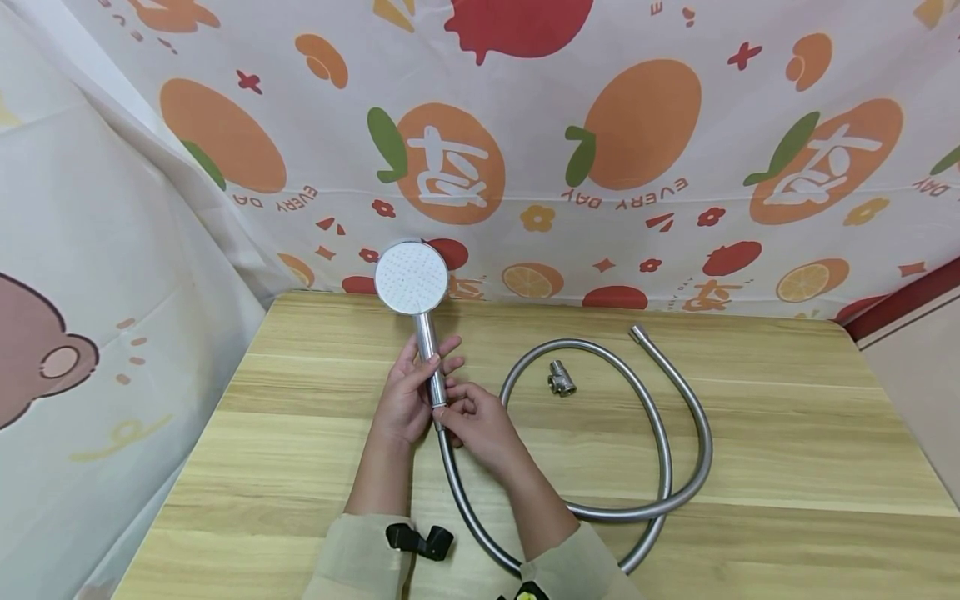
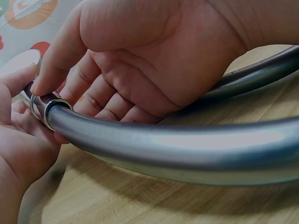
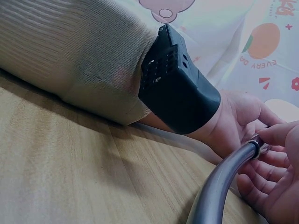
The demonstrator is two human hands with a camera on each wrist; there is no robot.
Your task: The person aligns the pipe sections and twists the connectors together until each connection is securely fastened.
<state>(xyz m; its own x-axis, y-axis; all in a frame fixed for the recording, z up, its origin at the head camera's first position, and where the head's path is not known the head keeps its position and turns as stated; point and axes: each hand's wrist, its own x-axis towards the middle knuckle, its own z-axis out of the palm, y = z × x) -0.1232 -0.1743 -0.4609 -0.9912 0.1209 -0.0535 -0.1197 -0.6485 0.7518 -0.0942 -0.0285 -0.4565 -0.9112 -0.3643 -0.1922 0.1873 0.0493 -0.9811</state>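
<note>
A chrome shower head [image 1: 412,277] with a round white spray face points up the table, its metal handle [image 1: 426,335] toward me. My left hand [image 1: 401,407] holds that handle, thumb across the front and fingers behind. Just below, my right hand [image 1: 480,427] pinches the metal collar [image 2: 58,103] where the grey shower hose [image 1: 703,433] meets the handle. In the left wrist view, the right thumb lies on this joint and the other fingers curl beneath. From there the hose runs down and loops rightward on the table.
A small metal tee fitting [image 1: 561,380] lies inside the hose loop. The hose's free end [image 1: 637,333] rests toward the back of the wooden table [image 1: 795,433]. A fruit-printed cloth [image 1: 525,258] hangs behind it. A black wrist camera [image 3: 180,84] sits on the left wrist.
</note>
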